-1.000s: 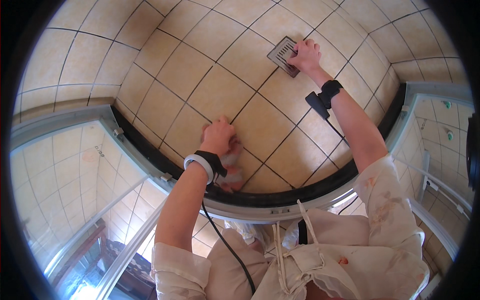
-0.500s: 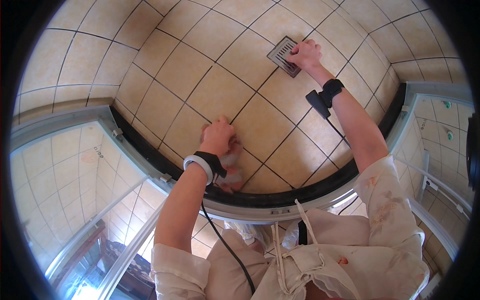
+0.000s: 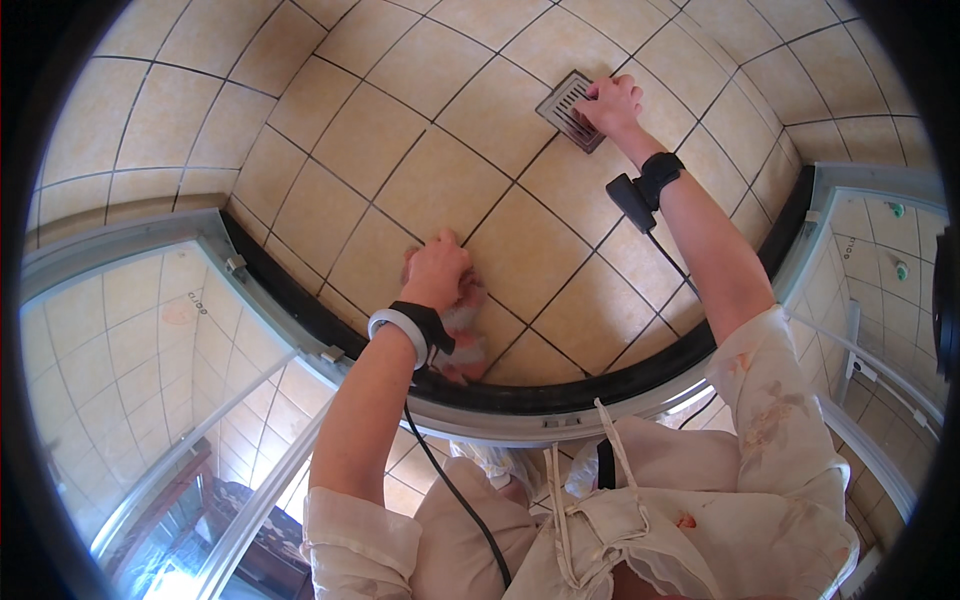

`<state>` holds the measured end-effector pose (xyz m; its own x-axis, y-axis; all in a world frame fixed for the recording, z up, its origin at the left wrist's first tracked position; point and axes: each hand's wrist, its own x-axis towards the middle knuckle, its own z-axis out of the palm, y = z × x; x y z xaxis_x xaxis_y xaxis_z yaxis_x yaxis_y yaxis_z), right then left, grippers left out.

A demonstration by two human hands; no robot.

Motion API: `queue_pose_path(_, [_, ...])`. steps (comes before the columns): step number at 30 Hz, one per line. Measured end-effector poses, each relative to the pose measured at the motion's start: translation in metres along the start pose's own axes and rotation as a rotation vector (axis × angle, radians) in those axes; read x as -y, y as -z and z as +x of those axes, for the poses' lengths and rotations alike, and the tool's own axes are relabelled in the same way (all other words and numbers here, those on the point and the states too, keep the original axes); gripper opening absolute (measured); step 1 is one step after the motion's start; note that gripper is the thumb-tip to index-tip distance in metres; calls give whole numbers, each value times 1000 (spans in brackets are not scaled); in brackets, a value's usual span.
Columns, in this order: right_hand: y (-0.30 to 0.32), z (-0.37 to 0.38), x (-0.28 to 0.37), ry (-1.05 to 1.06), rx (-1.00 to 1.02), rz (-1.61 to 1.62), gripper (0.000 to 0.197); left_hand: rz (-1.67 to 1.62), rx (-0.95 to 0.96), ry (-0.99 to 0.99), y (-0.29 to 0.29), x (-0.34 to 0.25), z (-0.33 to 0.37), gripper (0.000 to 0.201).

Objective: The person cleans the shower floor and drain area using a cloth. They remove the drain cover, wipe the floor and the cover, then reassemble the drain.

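On the tiled floor, my left hand [image 3: 437, 274] is closed on a crumpled pink and grey cloth [image 3: 462, 330]. The cloth trails down toward the black curved sill, and part of it is hidden under my hand. Farther off, at the upper right, my right hand [image 3: 612, 104] rests at a square metal floor drain cover [image 3: 566, 103] with slots. Its fingers are curled onto the right side of the cover and hide part of it. The cover appears to sit at floor level.
A black curved sill [image 3: 540, 394] runs between me and the tiled floor [image 3: 400, 160]. Glass panels stand at the left [image 3: 150, 340] and right [image 3: 890, 270]. Black cables run from bands on both wrists. Tiled walls rise behind.
My right hand has shifted very slightly up at the drain cover, and its wrist has turned a little. My left hand and the cloth look almost unchanged.
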<state>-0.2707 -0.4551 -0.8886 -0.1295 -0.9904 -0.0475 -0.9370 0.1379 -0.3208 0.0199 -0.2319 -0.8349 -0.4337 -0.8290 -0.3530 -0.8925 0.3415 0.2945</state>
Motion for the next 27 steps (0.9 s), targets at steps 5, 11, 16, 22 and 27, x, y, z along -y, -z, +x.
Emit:
queue_pose_path(5, [0, 0, -6, 42, -96, 96, 32, -16, 21, 6, -4, 1, 2, 15])
queue_pose_path(11, [30, -9, 12, -25, 79, 89, 33, 56, 230, 113, 22, -14, 4, 17])
queue_pose_path(16, [37, -3, 12, -6, 151, 168, 27, 75, 60, 17, 16, -10, -5, 16])
queue_pose_path(22, [58, -8, 12, 308, 86, 371, 24, 62, 31, 43, 20, -9, -8, 31])
queue_pose_path(27, [73, -85, 96, 462, 5, 424, 15, 20, 10, 124, 36, -26, -13, 44])
